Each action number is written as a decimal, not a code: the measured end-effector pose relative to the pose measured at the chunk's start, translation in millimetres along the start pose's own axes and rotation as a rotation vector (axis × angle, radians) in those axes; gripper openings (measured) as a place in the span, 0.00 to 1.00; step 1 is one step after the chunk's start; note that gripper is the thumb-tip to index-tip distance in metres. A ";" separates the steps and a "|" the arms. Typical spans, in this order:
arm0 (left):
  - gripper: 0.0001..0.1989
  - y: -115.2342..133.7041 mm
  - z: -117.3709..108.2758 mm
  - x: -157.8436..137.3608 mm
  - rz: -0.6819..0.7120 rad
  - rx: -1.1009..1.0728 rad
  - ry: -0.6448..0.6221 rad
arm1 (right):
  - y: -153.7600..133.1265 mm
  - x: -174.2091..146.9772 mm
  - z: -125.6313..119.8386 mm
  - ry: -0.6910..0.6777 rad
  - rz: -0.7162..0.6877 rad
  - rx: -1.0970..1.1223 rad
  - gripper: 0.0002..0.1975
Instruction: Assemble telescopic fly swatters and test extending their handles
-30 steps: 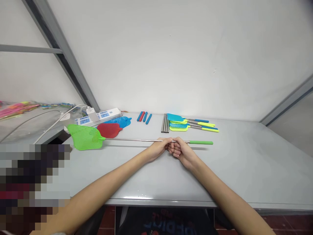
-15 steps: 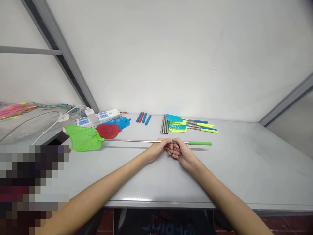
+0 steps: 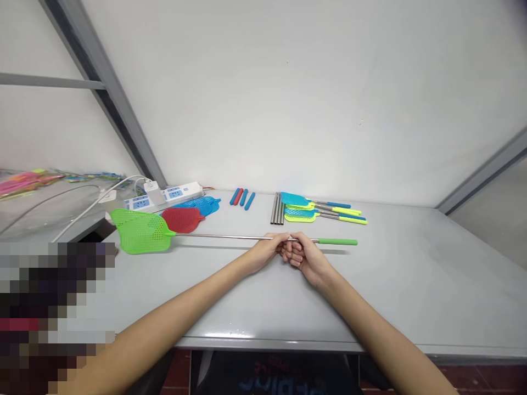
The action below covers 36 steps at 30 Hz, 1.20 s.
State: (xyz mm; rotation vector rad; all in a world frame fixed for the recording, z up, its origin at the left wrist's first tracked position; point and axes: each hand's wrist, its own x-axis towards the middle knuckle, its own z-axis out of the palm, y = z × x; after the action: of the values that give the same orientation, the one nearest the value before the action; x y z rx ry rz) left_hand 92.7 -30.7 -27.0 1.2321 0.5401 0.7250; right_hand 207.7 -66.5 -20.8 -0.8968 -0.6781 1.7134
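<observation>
A green fly swatter (image 3: pixel 144 231) with a long thin metal rod and a green grip lies crosswise in both hands, its shadow on the table just beneath. My left hand (image 3: pixel 267 252) is closed on the rod near its middle, thumb along the top. Right beside it, my right hand (image 3: pixel 305 257) is closed on the same rod, just left of the green grip (image 3: pixel 337 242). The two hands touch, and the rod between them is partly hidden by fingers.
Behind the rod lie a red swatter head (image 3: pixel 182 219), blue swatter heads (image 3: pixel 206 205), several blue and red grips (image 3: pixel 249 201), metal tubes (image 3: pixel 277 209) and finished-looking blue and yellow swatters (image 3: pixel 296 199). A power strip (image 3: pixel 181 193) with cables sits at the back left of the grey table (image 3: pixel 411 274).
Hardly anything differs: the camera view has shifted slightly. Both hands keep the same hold on the green fly swatter.
</observation>
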 end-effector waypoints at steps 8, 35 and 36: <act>0.16 0.9 0.4 -0.8 -0.002 0.003 -0.009 | -0.8 -0.5 -0.2 -0.003 0.014 -0.025 0.17; 0.17 3.2 2.7 -4.0 -0.036 0.108 0.134 | -4.2 -2.5 5.3 0.153 0.006 -0.004 0.16; 0.17 3.7 2.6 -4.0 -0.036 0.112 0.134 | -4.6 -2.5 5.3 0.156 0.004 -0.006 0.16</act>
State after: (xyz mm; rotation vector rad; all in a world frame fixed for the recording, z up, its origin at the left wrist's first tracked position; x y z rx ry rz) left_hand 91.2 -34.8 -22.8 1.2803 0.7194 0.7591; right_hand 206.2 -67.6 -13.6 -1.0248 -0.5780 1.6268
